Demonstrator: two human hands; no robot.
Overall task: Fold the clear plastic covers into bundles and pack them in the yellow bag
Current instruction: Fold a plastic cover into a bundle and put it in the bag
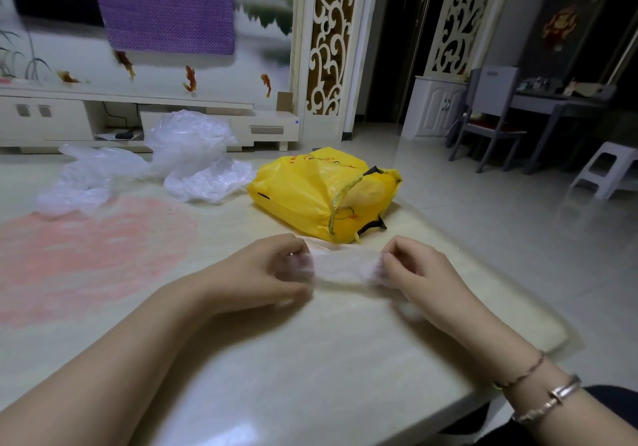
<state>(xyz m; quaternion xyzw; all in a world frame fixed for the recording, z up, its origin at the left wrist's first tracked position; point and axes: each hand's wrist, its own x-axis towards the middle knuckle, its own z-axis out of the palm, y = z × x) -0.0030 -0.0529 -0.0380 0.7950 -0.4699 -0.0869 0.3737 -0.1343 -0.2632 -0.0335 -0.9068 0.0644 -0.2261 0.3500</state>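
The person is holding a folded cover (pixel 340 267) low over the table (pixel 310 359), stretched sideways between the two hands. The left hand (pixel 266 269) is pinching one end and the right hand (pixel 414 269) is pinching the other, so the strip's long way runs from left to right. The yellow bag (pixel 303 193) is lying just behind it, with its open mouth facing the right side. So the right hand is nearer the opening. More covers (pixel 155 162) are sitting far back on the left.

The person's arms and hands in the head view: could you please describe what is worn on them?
Both forearms are bare, with no sleeves or gloves. The right wrist carries a thin cord-like bracelet and, nearer the elbow, a silver metal bangle. The left hand and its wrist show nothing worn.
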